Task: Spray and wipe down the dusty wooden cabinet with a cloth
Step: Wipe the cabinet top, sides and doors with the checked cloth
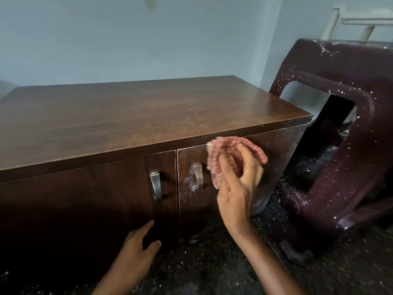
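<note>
A low dark wooden cabinet [131, 116] with two doors fills the middle of the view. My right hand [238, 184] grips a bunched red-and-white checked cloth [225, 152] against the upper part of the right door [191, 201], just right of its metal handle [197, 176]. White dusty smears show around that handle. My left hand [136, 248] is low, its fingers straight and touching the lower edge of the left door, below the left handle [156, 185]. No spray bottle is in view.
A dark maroon plastic chair [340, 133], speckled with white paint, lies tipped against the cabinet's right end. A white frame [348, 22] leans on the wall behind it. The dark floor [212, 269] is littered with dust and specks.
</note>
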Available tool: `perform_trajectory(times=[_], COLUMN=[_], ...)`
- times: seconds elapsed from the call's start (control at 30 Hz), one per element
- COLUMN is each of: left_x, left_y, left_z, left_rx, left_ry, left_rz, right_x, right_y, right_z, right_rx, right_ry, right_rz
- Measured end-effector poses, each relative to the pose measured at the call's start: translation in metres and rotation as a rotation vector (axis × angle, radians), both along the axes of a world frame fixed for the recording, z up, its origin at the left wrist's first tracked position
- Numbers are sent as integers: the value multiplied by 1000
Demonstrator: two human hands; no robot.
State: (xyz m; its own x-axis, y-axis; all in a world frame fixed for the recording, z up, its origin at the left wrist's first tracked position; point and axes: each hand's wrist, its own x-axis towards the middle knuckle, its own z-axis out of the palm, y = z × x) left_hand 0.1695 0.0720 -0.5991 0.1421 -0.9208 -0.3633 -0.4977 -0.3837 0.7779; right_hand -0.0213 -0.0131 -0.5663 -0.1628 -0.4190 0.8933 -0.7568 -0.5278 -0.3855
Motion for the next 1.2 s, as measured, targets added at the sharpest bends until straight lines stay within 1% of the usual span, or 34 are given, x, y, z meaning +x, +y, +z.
perform_trajectory(times=[0.1, 0.17, 0.23, 0.27, 0.3, 0.33, 0.43, 0.47, 0.5, 0.53, 0.6, 0.63, 0.67, 0.7, 0.8, 0.83, 0.87, 0.93, 1.03, 1.07, 1.1, 1.13, 1.2], left_x=[-2, -3, -4, -6, -7, -10, -18, -21, -22, -24, -24, -27, -29, -34, -49, -54, -59, -69, -86, -91, -97, -101, -107], left_y=[-1, -3, -5, -5, -6, -7, -11, -13, -14, -15, -13, -12, -11, -12, -10, -9, -8, -7, -7, -7, -7, -8, -11], left_z=[4, 4, 4, 5, 7, 7, 6, 4, 4, 3, 2, 1, 1, 1, 3, 4, 4, 6, 14, 16, 16, 15, 13], left_rx=[25, 29, -11, -40, -67, -84, -110, -115, -118, -113, -89, -75, -66, -65, -79, -77, -79, -77, -64, -74, -87, -103, -129], left_ry=[-2, -8, -28, -39, -49, -59, -76, -75, -70, -60, -11, 18, 46, 67, 120, 150, 172, 204, 290, 315, 331, 334, 315], left_rz=[-35, -60, -82, -90, -94, -97, -92, -88, -84, -86, -87, -87, -78, -71, -51, -38, -25, 10, 101, 120, 141, 166, 202], right_x=[7, -6, -15, -13, -5, 4, 12, 3, -6, -16, -27, -24, -15, -8, -1, -6, -14, -26, -39, -38, -35, -32, -26], right_y=[0, -4, -7, -6, -3, 1, 5, 1, -4, -8, -12, -10, -7, -3, 1, -2, -6, -13, -23, -24, -23, -22, -16], right_z=[6, 10, 12, 13, 14, 15, 22, 25, 26, 26, 20, 15, 8, 3, -5, -3, 0, 5, 3, 3, 3, 2, 3], right_rx=[-61, -95, -94, -77, -64, -63, -147, -171, -180, -172, -102, -65, -34, -17, -24, -30, -39, -32, 92, 141, 167, 158, 92], right_ry=[233, 316, 222, 156, 130, 167, 466, 515, 496, 408, 122, 13, -34, -24, 181, 221, 219, 95, -274, -369, -396, -356, -196], right_rz=[21, -9, -30, -31, -15, 3, 32, 35, 22, -2, -40, -62, -71, -67, 1, 1, -12, -69, -192, -233, -258, -252, -173])
